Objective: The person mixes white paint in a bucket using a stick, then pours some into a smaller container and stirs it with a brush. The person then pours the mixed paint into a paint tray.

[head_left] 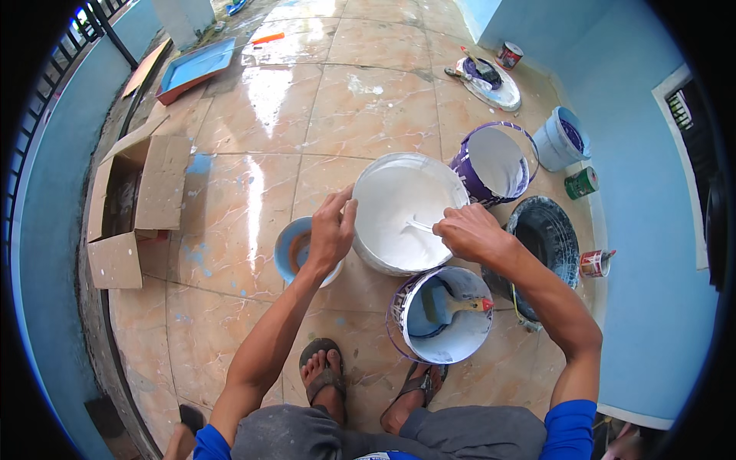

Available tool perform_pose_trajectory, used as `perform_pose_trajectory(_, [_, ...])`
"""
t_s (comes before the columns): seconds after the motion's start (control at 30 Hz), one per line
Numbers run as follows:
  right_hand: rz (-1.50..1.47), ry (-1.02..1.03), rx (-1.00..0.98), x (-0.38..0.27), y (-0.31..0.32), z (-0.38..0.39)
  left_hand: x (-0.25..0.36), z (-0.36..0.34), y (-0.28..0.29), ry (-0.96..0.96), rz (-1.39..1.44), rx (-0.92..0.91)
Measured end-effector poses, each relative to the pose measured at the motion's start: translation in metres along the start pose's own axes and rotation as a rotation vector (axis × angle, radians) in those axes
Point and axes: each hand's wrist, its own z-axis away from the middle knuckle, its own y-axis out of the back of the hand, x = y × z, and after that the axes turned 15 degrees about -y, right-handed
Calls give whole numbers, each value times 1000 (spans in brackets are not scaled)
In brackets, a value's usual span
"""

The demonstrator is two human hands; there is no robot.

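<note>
A paint tub (383,265), mid-frame, is held by fingers of the left hand (331,231), and a white stick (419,225) by the right hand (473,231).

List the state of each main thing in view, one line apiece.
Left hand: at rim of large bucket
Right hand: closed around stirrer
Stirrer: dipped in white paint
Large bucket: open, holding white paint
Near bucket: open, brush inside
Brush: lying unheld
Purple bucket: open
Pale bucket: open
Black tub: open, spattered
Cardboard box: open, flaps spread
Tray: blue inside
</note>
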Motion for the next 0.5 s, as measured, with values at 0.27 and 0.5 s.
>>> perform_pose_trajectory(0.27, [142,-103,-181,21,45,34,4,3,-7,13,47,6])
perform_pose_trajectory(0.5, [-166,-114,-13,13,101,60,1,6,-1,28,22,5])
